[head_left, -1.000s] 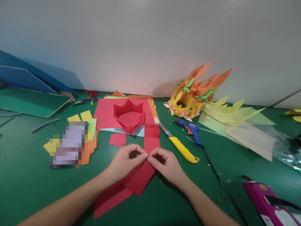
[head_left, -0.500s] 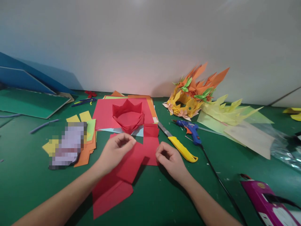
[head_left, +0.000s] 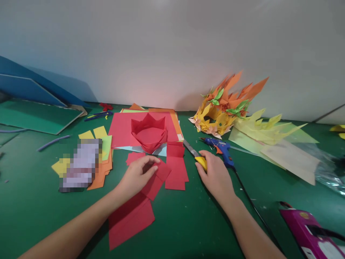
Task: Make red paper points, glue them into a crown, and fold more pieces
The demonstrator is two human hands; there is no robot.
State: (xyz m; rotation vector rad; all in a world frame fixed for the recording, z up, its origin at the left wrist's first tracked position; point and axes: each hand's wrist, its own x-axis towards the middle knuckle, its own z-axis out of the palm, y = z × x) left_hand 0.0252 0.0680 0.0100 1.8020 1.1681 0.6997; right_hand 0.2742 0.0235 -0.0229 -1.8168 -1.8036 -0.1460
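My left hand (head_left: 141, 174) hovers over a red paper piece (head_left: 157, 183), thumb and fingers apart and nothing gripped. Under that piece lies a larger red paper sheet (head_left: 132, 226). The yellow-handled utility knife (head_left: 202, 162) is in my right hand (head_left: 215, 172), with fingers closed around the handle and the blade pointing up and left. My palm hides most of the handle. Left of the blade are red paper strips (head_left: 175, 169). Just behind my left hand stands a red paper crown (head_left: 149, 133), on a stack of coloured paper (head_left: 118, 126).
A blue glue gun (head_left: 221, 147) lies right of the knife, its cord running toward a purple power box (head_left: 307, 230). Finished yellow and orange paper crowns (head_left: 215, 115) stand behind it. A phone (head_left: 82, 163) rests on coloured paper at left. A blue-green board (head_left: 35, 111) leans far left.
My right hand has moved right, from the red paper strips onto the knife handle, and closed on it. My left hand has let go of the red paper piece, which now lies lower.
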